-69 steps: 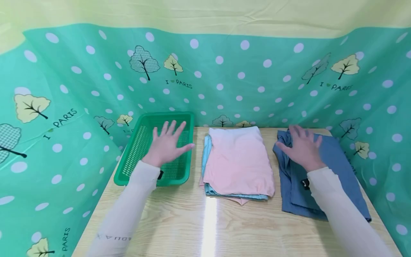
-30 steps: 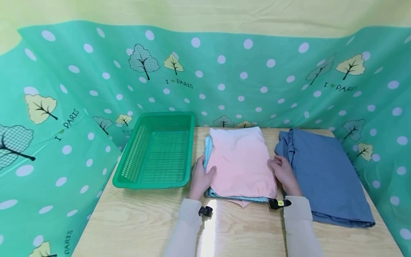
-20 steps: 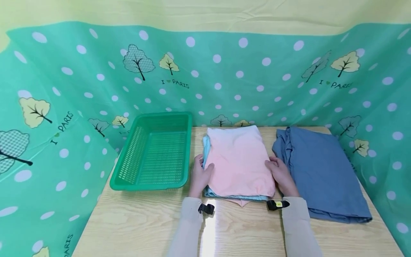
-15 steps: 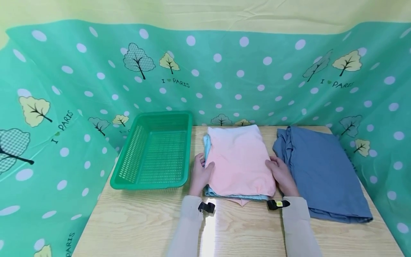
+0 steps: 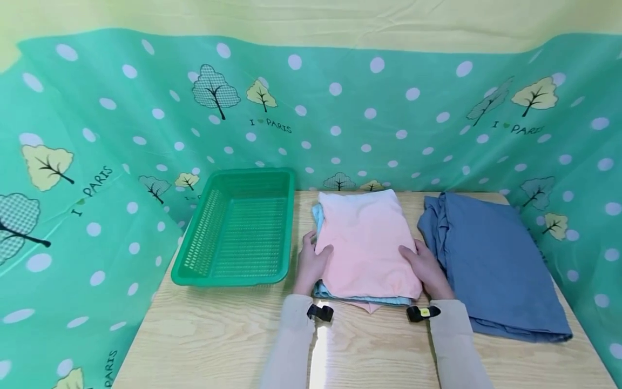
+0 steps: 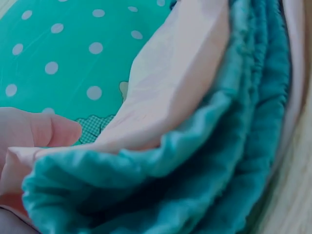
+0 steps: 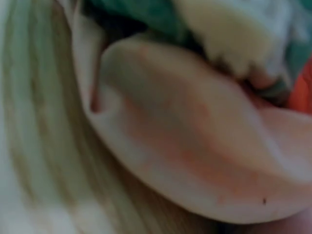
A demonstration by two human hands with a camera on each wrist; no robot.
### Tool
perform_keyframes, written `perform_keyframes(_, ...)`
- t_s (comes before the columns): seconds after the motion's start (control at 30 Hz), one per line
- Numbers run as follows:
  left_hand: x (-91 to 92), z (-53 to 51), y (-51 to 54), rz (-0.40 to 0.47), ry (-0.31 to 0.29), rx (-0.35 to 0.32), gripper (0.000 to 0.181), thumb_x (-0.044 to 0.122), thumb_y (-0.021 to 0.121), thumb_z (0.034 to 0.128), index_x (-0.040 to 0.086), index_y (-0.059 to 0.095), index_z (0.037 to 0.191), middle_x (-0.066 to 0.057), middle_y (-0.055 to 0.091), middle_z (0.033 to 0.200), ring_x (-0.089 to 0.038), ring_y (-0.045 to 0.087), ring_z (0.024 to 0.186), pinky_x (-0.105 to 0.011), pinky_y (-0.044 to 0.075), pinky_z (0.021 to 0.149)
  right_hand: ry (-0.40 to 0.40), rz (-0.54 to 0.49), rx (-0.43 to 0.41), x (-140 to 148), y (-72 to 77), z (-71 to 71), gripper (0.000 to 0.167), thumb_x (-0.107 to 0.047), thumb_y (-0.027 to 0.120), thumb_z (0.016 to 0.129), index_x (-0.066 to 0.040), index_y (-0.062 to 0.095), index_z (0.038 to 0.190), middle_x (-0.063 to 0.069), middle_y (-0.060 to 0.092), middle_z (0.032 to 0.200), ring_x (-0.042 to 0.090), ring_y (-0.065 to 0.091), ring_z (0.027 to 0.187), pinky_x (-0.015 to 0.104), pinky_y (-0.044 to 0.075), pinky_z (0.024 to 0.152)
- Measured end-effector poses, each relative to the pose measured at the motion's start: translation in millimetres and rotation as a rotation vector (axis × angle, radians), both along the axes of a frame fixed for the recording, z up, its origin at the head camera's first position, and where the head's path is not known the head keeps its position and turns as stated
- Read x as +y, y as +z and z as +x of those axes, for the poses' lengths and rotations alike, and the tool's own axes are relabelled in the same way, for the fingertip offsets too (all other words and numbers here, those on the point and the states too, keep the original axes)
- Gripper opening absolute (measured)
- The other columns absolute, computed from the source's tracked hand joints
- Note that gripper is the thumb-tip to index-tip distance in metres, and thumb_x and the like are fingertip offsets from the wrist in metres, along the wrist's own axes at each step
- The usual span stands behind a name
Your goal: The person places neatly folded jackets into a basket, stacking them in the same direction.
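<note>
Pile of folded clothes (image 5: 364, 254) lies near the middle of the wooden table (image 5: 233, 340), flat, between basket and dark blue cloth. Top layer is a pink cloth (image 5: 359, 216), paler toward its far end; beneath it a light blue cloth (image 6: 87, 170) shows at the left side and along the near edge, with a pink corner poking out under that. Left hand (image 5: 312, 265) grips the pile's left side: thumb on the pink, the other fingers bent along the edge, tips partly hidden. Right hand (image 5: 427, 267) grips the right side likewise, thumb laid on top, fingers beyond the edge and mostly out of sight. Left wrist view gives a thumb close to the pink and gathered, ruffled folds of the blue. Right wrist view is blurred; a pink fold shows, its fingers hard to make out. Green basket (image 5: 228, 281) stands to the left, just apart from the left hand. Dark blue cloth (image 5: 495, 265), folded, lies just beside the right hand. Pale sleeves (image 5: 286, 340) on both arms; a black band (image 5: 320, 312) at the left wrist. Dotted green curtain (image 5: 350, 124) behind, printed with trees.
</note>
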State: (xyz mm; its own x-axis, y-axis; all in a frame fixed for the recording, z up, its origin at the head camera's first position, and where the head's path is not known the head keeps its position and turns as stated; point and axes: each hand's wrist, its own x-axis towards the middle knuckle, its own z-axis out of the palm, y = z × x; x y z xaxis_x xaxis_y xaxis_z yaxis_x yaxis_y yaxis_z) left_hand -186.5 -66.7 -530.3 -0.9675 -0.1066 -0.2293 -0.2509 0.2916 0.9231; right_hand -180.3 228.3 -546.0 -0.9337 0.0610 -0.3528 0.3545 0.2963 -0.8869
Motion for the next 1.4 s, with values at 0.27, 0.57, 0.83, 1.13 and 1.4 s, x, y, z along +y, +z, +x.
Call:
perform_keyframes(0.27,3.0,-9.3,-3.4,0.076,-0.009,-0.072,0.075,0.037,0.066,0.0958,0.015,0.032,0.159,-0.021,0.043,0.158,-0.038,0.047,0.141,-0.055,0.041,0.114,0.01,0.012,0.012,3,-0.2,-0.9,0.072,-0.038,0.054,0.106,-0.001,0.025,0.16,0.026,0.04,0.157,0.04,0.042,0.141,0.052,0.032,0.121)
perform_keyframes(0.57,2.1,-7.9,-12.2,0.162,-0.041,-0.069,0.063,0.033,0.064,0.0975,0.007,0.042,0.151,-0.017,0.052,0.148,-0.034,0.05,0.136,-0.051,0.038,0.117,0.036,-0.027,-0.017,-6,-3.9,-0.9,0.075,-0.041,0.054,0.106,-0.006,0.021,0.163,0.022,0.038,0.161,0.036,0.04,0.146,0.051,0.029,0.124)
perform_keyframes(0.83,6.5,-4.8,-19.1,0.222,-0.095,-0.037,0.058,0.025,0.061,0.0992,0.005,0.043,0.15,-0.016,0.055,0.146,-0.032,0.052,0.136,-0.049,0.038,0.119,0.099,0.015,-0.024,-8,-0.1,-0.1,0.082,-0.044,0.06,0.102,-0.01,0.02,0.164,0.02,0.037,0.162,0.036,0.039,0.146,0.053,0.027,0.125)
perform_keyframes(1.13,6.6,-3.6,-22.9,0.249,-0.14,-0.013,0.055,0.019,0.056,0.1026,0.009,0.041,0.155,-0.014,0.05,0.154,-0.031,0.044,0.144,-0.049,0.031,0.124,0.127,0.018,0.014,-10,-4.8,-0.1,0.075,-0.03,0.059,0.104,-0.005,0.02,0.162,0.023,0.04,0.159,0.037,0.044,0.141,0.052,0.031,0.121)
perform_keyframes(1.4,8.1,-1.7,-19.5,0.228,-0.155,-0.013,0.054,0.018,0.054,0.1034,0.013,0.042,0.156,-0.012,0.049,0.156,-0.03,0.041,0.147,-0.05,0.029,0.125,0.132,0.021,0.048,-11,-5.1,3.3,0.071,-0.025,0.059,0.104,-0.004,0.023,0.162,0.023,0.04,0.159,0.035,0.045,0.138,0.052,0.03,0.121)
